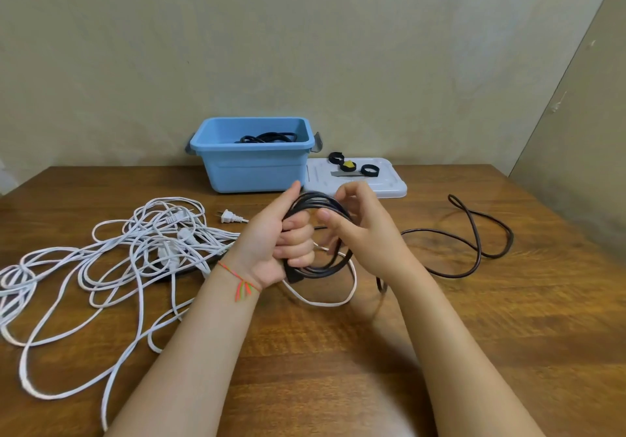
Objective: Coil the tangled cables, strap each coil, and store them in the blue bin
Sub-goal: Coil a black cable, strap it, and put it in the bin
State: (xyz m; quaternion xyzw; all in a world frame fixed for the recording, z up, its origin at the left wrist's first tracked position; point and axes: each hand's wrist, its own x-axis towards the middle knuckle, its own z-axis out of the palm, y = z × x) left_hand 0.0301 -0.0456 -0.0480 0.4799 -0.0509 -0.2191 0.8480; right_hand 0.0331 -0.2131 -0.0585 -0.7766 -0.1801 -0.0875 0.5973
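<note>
Black cable [318,233] is held as a coil in the clenched left grip [288,237]; the right grip [352,223] pinches a loop beside it. Loose tail right of the grips should be fed in evenly, loops matched.

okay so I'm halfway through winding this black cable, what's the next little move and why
Probably draw in another loop: the left hand grips the black coil, the right hand guides the strand, and a long loose tail lies on the table to the right. Strapping looks premature while that slack is out.
</note>
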